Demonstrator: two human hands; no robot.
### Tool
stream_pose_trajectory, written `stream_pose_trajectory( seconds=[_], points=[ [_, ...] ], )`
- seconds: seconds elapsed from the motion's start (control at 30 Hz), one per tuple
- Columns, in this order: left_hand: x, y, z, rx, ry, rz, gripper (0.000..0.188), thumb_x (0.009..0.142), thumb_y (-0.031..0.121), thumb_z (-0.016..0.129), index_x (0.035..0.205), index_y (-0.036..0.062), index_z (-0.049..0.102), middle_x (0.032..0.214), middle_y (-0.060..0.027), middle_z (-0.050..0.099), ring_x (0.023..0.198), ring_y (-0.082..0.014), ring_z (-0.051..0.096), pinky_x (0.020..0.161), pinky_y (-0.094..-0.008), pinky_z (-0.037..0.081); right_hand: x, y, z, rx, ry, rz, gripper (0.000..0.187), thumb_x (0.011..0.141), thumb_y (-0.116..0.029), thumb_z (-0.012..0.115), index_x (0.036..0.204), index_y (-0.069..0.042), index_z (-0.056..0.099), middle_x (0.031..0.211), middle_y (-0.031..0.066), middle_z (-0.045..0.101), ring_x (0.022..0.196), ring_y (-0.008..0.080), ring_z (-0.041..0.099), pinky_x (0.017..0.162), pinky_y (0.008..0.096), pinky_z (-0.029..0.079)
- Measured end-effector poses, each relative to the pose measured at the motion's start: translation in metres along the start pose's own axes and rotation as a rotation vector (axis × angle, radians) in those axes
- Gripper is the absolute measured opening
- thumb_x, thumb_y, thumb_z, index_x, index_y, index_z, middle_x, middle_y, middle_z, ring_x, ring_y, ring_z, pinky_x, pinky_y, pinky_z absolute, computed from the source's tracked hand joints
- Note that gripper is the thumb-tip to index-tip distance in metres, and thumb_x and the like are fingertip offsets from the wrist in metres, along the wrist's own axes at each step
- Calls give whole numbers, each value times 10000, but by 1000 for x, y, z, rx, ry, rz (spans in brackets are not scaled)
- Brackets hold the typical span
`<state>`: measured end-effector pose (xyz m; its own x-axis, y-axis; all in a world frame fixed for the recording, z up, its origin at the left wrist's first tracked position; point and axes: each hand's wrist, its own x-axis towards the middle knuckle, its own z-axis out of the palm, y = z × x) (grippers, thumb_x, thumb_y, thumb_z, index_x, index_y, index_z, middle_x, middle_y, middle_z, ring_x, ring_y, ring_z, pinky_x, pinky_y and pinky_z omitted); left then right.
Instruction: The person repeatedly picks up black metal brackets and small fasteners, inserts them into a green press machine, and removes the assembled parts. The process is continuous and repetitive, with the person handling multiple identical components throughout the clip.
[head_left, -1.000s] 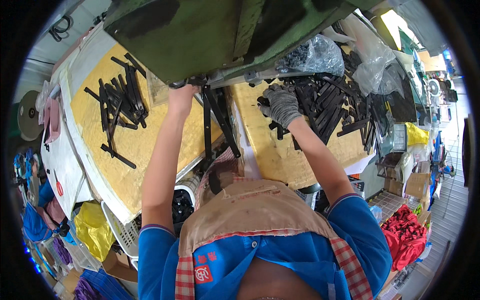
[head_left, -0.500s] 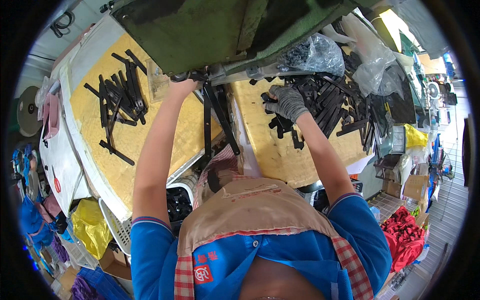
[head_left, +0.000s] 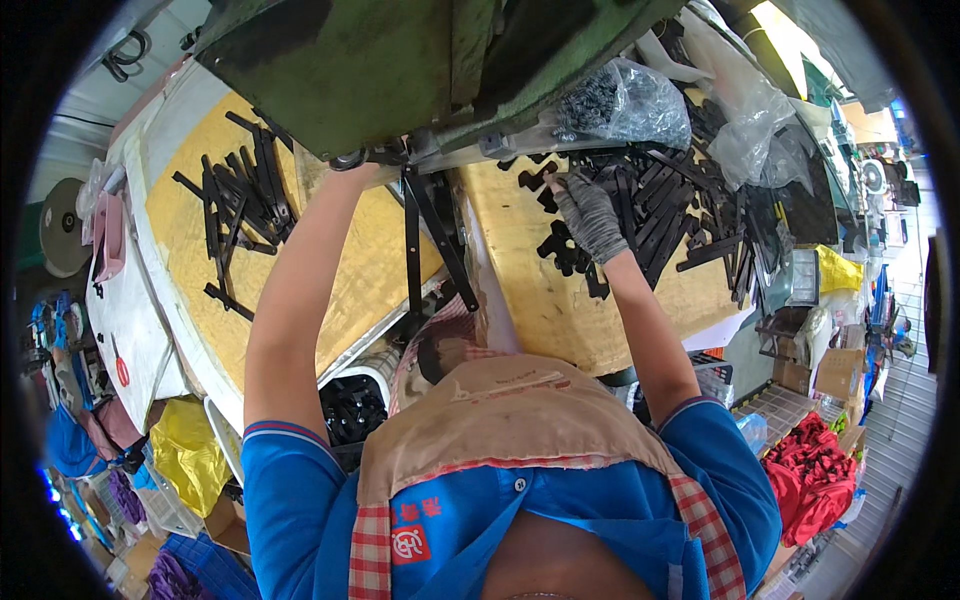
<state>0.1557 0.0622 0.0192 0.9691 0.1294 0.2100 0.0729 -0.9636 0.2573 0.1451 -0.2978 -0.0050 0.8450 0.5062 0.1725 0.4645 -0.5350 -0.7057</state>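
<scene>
My bare left hand [head_left: 350, 178] reaches under the front edge of a green machine [head_left: 350, 90], and its fingers are hidden there. Just right of it, two long black flat bars [head_left: 413, 240] hang down in a narrow V from the machine's edge. My right hand [head_left: 590, 215], in a grey glove with bare fingertips, is over a scatter of small black brackets [head_left: 565, 250] on the right-hand yellow board. Its fingers are drawn together at the brackets' upper part; whether a piece is between them is too small to see.
Black bars [head_left: 240, 195] lie loosely on the left yellow board [head_left: 385, 260]. A heap of similar bars [head_left: 660, 210] lies right of my gloved hand, below a clear plastic bag [head_left: 640, 105] of small dark parts. A white basket [head_left: 370, 375] holding black pieces stands below the left board.
My right hand has lifted off the bracket it was gripping and shifted slightly right, its fingers now pointing farther up. My left hand stays at the machine, its forearm a little farther left.
</scene>
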Motion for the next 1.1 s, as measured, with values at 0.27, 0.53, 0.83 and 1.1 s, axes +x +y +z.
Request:
stream_pose_trajectory(
  seconds=[0.27,0.53,0.83,1.1],
  points=[
    [4,-15,-16,-86,-43,35,193,903,89,586,1070,22,653,921,-56,667,809,-200,606,711,-363,473,-8,-14,12,861,-27,522,276,982,-271,572,1096,-31,647,891,65,651,719,123,602,623,261,520],
    [17,3,-1,45,-43,25,171,922,97,573,1040,17,667,892,-52,670,767,-193,601,668,-363,461,-11,-18,22,952,-165,566,284,980,-272,573,1095,-25,655,763,52,633,574,114,561,537,237,462],
    [-14,-15,-15,-1010,-129,-187,168,943,106,558,1007,13,682,859,-48,673,720,-185,596,618,-363,447,-18,-29,22,781,-88,546,219,955,-156,616,1112,-4,628,801,33,619,611,64,541,553,245,494],
    [-110,28,-39,-752,-22,-236,115,899,112,669,908,-2,663,757,-108,626,615,-184,583,549,-364,452,-6,-29,27,783,-89,441,227,932,-163,653,1084,5,641,840,29,638,671,70,532,585,239,471]
  ],
)
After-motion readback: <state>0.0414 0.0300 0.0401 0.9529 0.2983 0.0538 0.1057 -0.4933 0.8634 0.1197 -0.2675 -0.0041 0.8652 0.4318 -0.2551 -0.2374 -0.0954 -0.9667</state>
